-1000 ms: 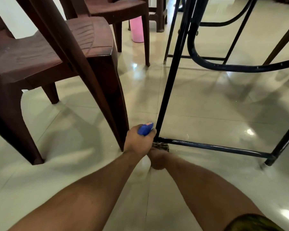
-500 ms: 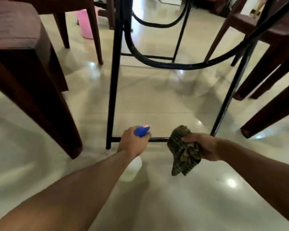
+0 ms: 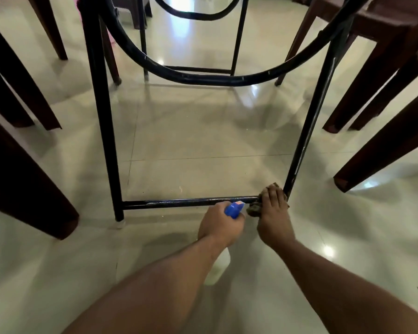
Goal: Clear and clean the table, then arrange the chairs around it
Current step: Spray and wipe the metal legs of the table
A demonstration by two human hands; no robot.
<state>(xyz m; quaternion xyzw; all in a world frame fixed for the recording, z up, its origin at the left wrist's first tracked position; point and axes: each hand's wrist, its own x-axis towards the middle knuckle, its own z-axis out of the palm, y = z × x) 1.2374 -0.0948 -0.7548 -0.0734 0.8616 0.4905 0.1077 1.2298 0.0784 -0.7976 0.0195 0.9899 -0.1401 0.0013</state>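
Observation:
I look under the table at its black metal frame (image 3: 179,203), with a low crossbar between two upright legs. My left hand (image 3: 219,225) grips a spray bottle (image 3: 234,209) with a blue nozzle; its white body hangs below my wrist. My right hand (image 3: 274,213) presses a dark checked cloth (image 3: 253,207) onto the right end of the crossbar, beside the right leg (image 3: 307,141). Most of the cloth is hidden under my fingers.
Dark brown plastic chair legs (image 3: 22,165) stand close on the left, and more chair legs (image 3: 381,141) crowd the right side. The glossy tiled floor (image 3: 203,141) stretches beneath the frame. A curved black brace (image 3: 203,79) spans the frame higher up.
My right hand moved the cloth from hanging in the air down onto the crossbar's right end. My view shifted right and closer, and my left hand followed with the bottle.

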